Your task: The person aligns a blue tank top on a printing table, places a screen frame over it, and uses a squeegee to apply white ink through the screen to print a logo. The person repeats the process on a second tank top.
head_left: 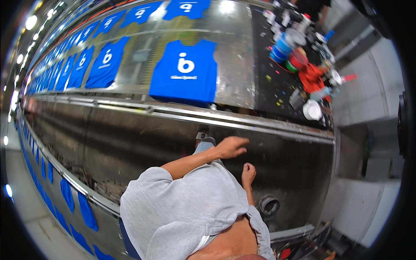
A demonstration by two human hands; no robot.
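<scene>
My left hand [230, 148] hangs over the dark gap beside a metal rail [277, 132], its fingers apart and loosely bent with nothing in them. Lower and to the right, my right hand [248, 173] has curled fingers; whether they hold anything is too small to make out. Beyond the rail, a blue sleeveless shirt [173, 76] with a white print lies flat on a long metal platen table [234, 52]. More blue shirts [103, 65] with similar prints lie in rows toward the left.
A black end section [268, 91] at the right holds cluttered tubs [282, 47], an orange cloth [310, 77] and a white container [312, 110]. A person's arm [323, 11] shows beyond. More shirts [86, 210] line the table behind me. A dark cylinder [269, 204] sits low near my right side.
</scene>
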